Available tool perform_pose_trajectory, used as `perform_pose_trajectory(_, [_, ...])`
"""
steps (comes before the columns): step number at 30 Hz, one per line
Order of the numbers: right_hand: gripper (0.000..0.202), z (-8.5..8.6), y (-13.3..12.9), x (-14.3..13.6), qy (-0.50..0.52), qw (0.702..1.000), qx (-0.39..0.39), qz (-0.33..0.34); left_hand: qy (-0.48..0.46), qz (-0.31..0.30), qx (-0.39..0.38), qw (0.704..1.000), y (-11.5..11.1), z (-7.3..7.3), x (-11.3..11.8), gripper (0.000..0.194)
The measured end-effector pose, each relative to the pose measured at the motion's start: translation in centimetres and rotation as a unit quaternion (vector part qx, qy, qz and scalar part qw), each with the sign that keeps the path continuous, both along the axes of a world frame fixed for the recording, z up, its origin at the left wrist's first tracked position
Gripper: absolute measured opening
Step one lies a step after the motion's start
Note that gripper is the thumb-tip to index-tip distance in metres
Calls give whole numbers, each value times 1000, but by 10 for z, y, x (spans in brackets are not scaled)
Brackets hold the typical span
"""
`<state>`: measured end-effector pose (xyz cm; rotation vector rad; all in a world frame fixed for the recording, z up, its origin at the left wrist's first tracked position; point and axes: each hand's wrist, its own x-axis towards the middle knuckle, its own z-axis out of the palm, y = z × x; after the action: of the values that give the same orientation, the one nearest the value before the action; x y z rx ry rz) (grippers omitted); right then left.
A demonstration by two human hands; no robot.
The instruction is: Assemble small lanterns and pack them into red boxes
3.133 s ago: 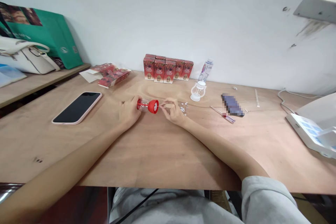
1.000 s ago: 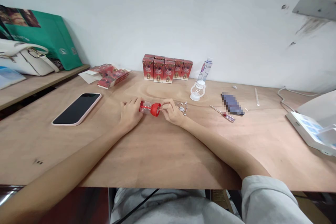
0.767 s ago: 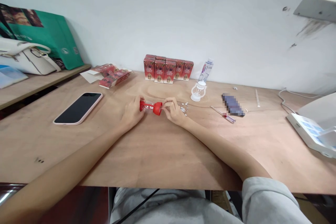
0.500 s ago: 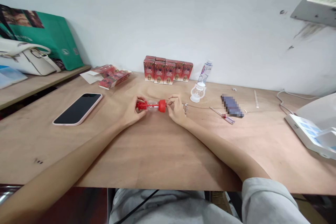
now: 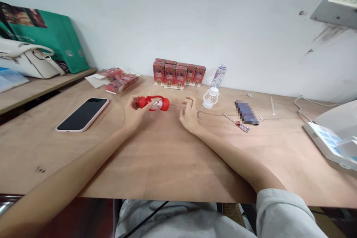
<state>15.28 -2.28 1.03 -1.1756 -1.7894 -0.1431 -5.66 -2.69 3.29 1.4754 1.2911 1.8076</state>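
Observation:
My left hand (image 5: 133, 113) is closed around the top end of a small red lantern (image 5: 157, 104) with a clear globe. The lantern lies on its side, its red base pointing right, and a white and red figure shows inside. To the right, my right hand (image 5: 189, 114) is apart from the lantern, fingers loosely bent and spread, with nothing visible in them. Beside that wrist lie several small metal pieces (image 5: 198, 114), too small to name. A white lantern (image 5: 211, 98) stands upright beyond my right hand.
Red printed boxes (image 5: 180, 76) stand by the wall beside a bottle (image 5: 219, 76). Flattened red cartons (image 5: 122, 82) and a phone (image 5: 83, 115) lie left. On the right are a screwdriver (image 5: 236, 122), a blurred dark object (image 5: 247, 112) and a white device (image 5: 329, 143).
My left hand has drawn the red lantern left and turned it, so the handle and figure show. My right hand has come away from the lantern's base, its fingers loosening.

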Motion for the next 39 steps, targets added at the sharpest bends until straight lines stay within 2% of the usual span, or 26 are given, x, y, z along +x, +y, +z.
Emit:
perform_pose_trajectory(4, [33,1,-5,-4,-107,988,-64,-85,-9,33,50,998,-1,7,-4,45])
perform_pose_trajectory(7, [34,2,-6,-6,-138,974,-113,-141,-13,24,63,998,-2,8,-4,48])
perform_pose_trajectory(10, [37,4,-8,-7,-160,961,-154,-162,10,17,61,998,-5,7,-1,48])
perform_pose_trajectory(15, [38,4,-7,-9,-193,963,-147,-114,80,3,24,997,-9,3,5,47])
perform_pose_trajectory(21, [31,-5,-2,-13,-175,981,-28,-76,120,-56,-7,991,-14,-1,11,47])
perform_pose_trajectory(26, [31,-4,-3,-17,-182,981,-7,-68,172,-152,-100,968,-14,-8,13,53])
perform_pose_trajectory(30, [29,-2,-6,-19,-212,975,7,-61,197,-221,-107,949,-10,-15,11,62])
perform_pose_trajectory(35, [28,-1,-8,-16,-269,963,12,-18,187,-207,-135,951,-8,-17,10,59])
perform_pose_trajectory(39, [25,2,-10,-12,-224,971,-49,61,104,-188,-150,965,-10,-10,12,62])
